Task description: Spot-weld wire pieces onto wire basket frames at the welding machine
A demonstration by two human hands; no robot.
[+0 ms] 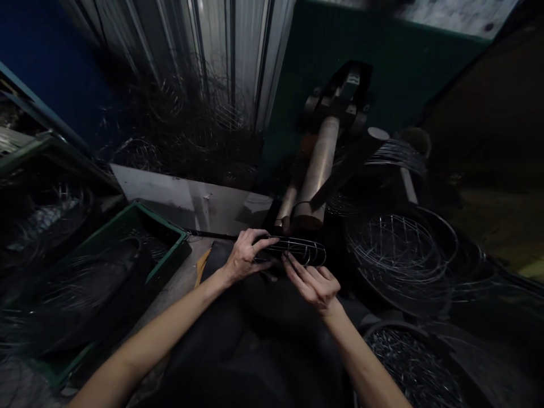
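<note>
A small round wire grid (315, 249) is held nearly edge-on in front of the machine's bars. My left hand (245, 253) grips its left end, with the fingers along the top and the thumb underneath. My right hand (315, 284) is closed in a pinch, its fingertips at the grid's near wires. Whether those fingertips hold a small piece or only the grid's wire is too dark to tell. Just beyond the grid are the ends of a thick metal bar (319, 170) and a thinner rod (288, 203).
Wire grids pile up in a round container (395, 249) on the right. Below it a tub holds many small metal pieces (410, 362). Green crates (165, 229) stand at left beside a white board (191, 198). Wire grids (227, 116) heap against the corrugated wall.
</note>
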